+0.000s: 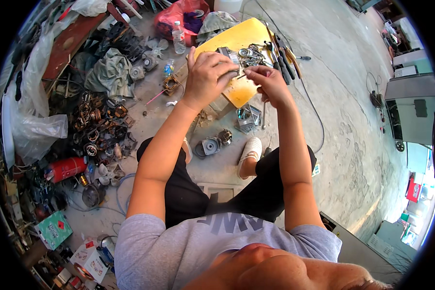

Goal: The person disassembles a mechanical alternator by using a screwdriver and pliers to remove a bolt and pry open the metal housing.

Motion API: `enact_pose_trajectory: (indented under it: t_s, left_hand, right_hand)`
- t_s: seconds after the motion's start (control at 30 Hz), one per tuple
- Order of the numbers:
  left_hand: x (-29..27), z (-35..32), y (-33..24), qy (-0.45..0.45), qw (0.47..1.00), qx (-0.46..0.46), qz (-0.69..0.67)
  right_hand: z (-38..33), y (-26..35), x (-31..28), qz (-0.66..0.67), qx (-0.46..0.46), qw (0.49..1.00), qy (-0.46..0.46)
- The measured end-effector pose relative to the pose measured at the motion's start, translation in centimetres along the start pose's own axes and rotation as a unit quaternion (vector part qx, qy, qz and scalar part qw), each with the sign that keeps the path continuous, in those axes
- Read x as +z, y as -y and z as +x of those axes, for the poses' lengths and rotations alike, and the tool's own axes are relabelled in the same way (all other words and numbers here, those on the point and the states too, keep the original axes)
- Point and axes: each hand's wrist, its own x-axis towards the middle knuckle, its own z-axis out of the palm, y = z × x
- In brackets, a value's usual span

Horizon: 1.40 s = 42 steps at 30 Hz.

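My left hand [210, 72] is curled over a grey metal part [229, 54] at the near left side of a yellow tabletop [246, 94]. Much of that part is hidden by my fingers. My right hand [270, 86] pinches a thin dark rod [241, 76] between thumb and fingertips, its end close to my left fingertips. Beyond my hands, several small round metal pieces [250, 55] lie in a pile on the tabletop. Pliers and screwdrivers with dark handles [282, 67] line its right edge.
Motor parts [211, 145] lie on the floor between my feet. To the left spreads a heap of scrap coils [99, 116], with a grey cloth [112, 75] and a red cylinder [66, 169]. A plastic bottle [178, 38] stands by a red bag [166, 21]. A cable [314, 106] crosses the floor at right.
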Motion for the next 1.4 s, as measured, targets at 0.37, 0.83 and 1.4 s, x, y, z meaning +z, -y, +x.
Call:
enact_pose_trajectory:
  t_s: [0.37,0.83,1.4]
  left_hand:
    - [0.5,0.1,3.5,0.053,0.986,-0.155,-0.042]
    - [1.6,1.1,3.3,0.154,0.968,-0.197,0.029]
    - [2.5,1.2,7.9,0.157,0.946,-0.283,-0.011]
  right_hand:
    - [5.1,-4.3,-3.2,-0.247,-0.124,0.93,-0.244]
    - [0.9,-0.2,-4.1,0.255,-0.12,0.956,-0.083]
    - [2.0,-1.8,-4.7,0.47,-0.077,0.868,-0.14]
